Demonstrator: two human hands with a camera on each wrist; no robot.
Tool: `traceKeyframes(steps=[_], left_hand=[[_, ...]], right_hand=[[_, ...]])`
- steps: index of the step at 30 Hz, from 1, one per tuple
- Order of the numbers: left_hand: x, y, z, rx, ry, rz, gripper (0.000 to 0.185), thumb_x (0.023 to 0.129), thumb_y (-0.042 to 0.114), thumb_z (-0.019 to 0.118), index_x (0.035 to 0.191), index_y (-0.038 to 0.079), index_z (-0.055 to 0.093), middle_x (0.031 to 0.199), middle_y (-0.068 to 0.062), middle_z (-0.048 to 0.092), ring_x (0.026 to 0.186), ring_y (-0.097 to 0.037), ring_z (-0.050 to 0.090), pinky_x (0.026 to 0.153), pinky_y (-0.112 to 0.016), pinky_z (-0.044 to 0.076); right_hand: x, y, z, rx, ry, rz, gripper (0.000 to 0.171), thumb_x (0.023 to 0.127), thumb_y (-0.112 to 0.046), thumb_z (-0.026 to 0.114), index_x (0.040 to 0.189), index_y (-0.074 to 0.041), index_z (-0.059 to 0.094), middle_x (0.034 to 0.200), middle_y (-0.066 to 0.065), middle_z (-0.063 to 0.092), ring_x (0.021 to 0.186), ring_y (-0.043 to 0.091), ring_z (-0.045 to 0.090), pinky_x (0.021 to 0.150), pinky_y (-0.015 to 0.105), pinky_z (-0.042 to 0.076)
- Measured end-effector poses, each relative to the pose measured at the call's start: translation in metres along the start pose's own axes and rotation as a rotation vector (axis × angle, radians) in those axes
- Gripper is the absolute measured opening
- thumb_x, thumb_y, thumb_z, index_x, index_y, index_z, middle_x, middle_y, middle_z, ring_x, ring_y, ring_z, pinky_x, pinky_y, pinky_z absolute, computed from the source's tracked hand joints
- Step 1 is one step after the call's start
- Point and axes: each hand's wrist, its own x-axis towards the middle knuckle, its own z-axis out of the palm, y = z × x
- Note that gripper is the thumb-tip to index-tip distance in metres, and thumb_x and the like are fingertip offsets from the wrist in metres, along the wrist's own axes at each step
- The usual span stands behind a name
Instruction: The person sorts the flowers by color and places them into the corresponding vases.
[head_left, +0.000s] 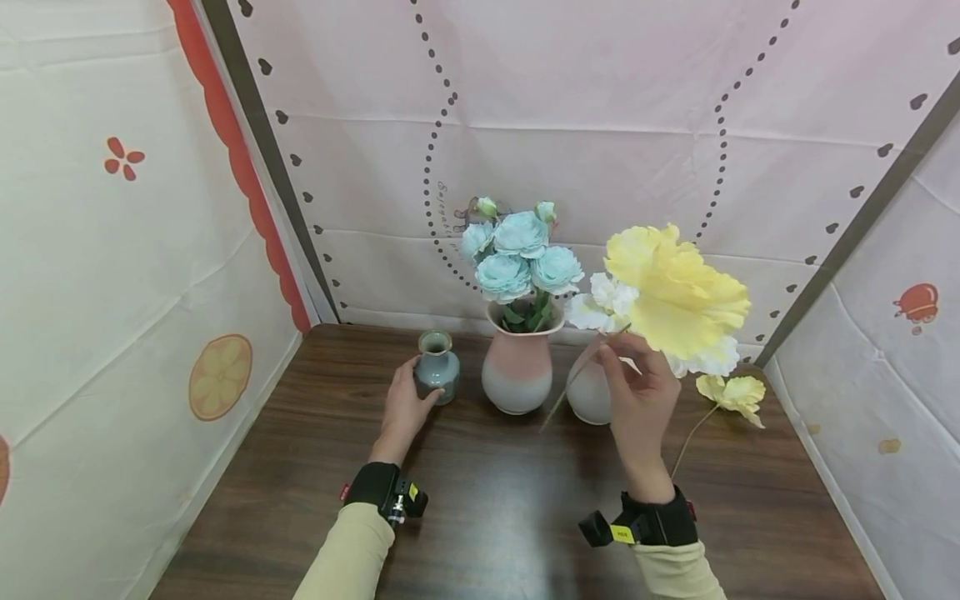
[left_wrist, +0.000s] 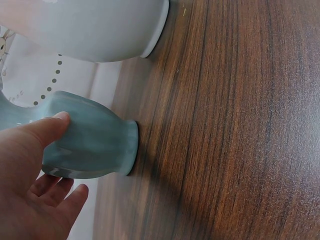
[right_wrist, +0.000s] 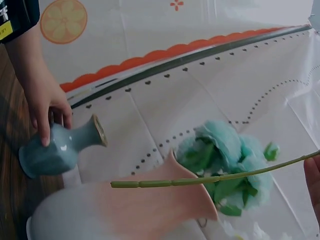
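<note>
My left hand [head_left: 405,404] curls round a small blue-green vase [head_left: 437,367] that stands on the wooden table [head_left: 480,500]; the left wrist view has thumb and fingers on the vase [left_wrist: 90,145] body. My right hand [head_left: 637,392] pinches the green stem [head_left: 570,387] of a large yellow flower [head_left: 675,292], held up in front of a white vase [head_left: 588,392]. The stem [right_wrist: 210,179] crosses the right wrist view above a pink-and-white vase [right_wrist: 125,210]. That pink-and-white vase [head_left: 519,367] holds pale blue flowers [head_left: 517,254].
A second, smaller yellow flower [head_left: 733,393] lies on the table at the right. White blossoms [head_left: 611,304] stand in the white vase behind the yellow bloom. Printed cloth walls [head_left: 112,250] close in the table at left, back and right.
</note>
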Motion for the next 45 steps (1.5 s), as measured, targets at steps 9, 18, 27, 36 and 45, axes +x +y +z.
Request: traceKeyframes(steps=[9,18,27,36,45], left_hand=[[0.000,0.001,-0.001,0.001,-0.003,-0.006,0.075,0.092,0.023,0.074,0.152,0.006,0.031,0.152,-0.022,0.038,0.141,-0.041,0.041,0.116,-0.054,0.039],[0.001,0.003,0.000,-0.005,-0.003,-0.011,0.075,0.092,0.023,0.074,0.151,0.007,0.032,0.152,-0.020,0.039,0.142,-0.040,0.041,0.116,-0.054,0.039],[0.003,0.005,0.001,0.003,-0.003,-0.010,0.076,0.092,0.022,0.073,0.152,0.006,0.030,0.153,-0.021,0.038,0.142,-0.040,0.041,0.116,-0.054,0.039],[0.004,0.005,0.001,-0.004,-0.010,-0.016,0.076,0.092,0.023,0.074,0.152,0.008,0.030,0.153,-0.021,0.037,0.142,-0.040,0.041,0.116,-0.053,0.039],[0.002,0.005,0.001,-0.010,-0.002,-0.022,0.075,0.091,0.022,0.074,0.152,0.007,0.032,0.153,-0.020,0.038,0.142,-0.039,0.041,0.116,-0.053,0.039]], right_hand=[[0.004,0.010,0.032,-0.080,-0.051,0.016,0.016,0.088,0.004,0.072,0.096,0.017,0.067,0.093,0.002,0.075,0.088,0.003,0.072,0.077,0.019,0.061],[0.013,0.020,0.062,-0.132,-0.113,-0.056,0.028,0.084,0.009,0.073,0.110,0.009,0.063,0.097,0.028,0.068,0.092,0.002,0.069,0.081,0.022,0.061],[0.017,0.030,0.088,-0.146,-0.154,-0.051,0.028,0.088,0.003,0.072,0.113,0.007,0.061,0.092,0.021,0.066,0.078,0.006,0.064,0.067,0.016,0.057],[0.012,0.040,0.111,-0.184,-0.142,-0.035,0.016,0.089,-0.004,0.073,0.098,0.005,0.064,0.075,0.017,0.064,0.067,0.002,0.054,0.060,0.013,0.047],[-0.005,0.066,0.116,-1.130,-0.322,-0.290,0.004,0.094,-0.003,0.060,0.092,-0.001,0.063,0.081,0.009,0.064,0.078,0.021,0.063,0.064,0.035,0.054]])
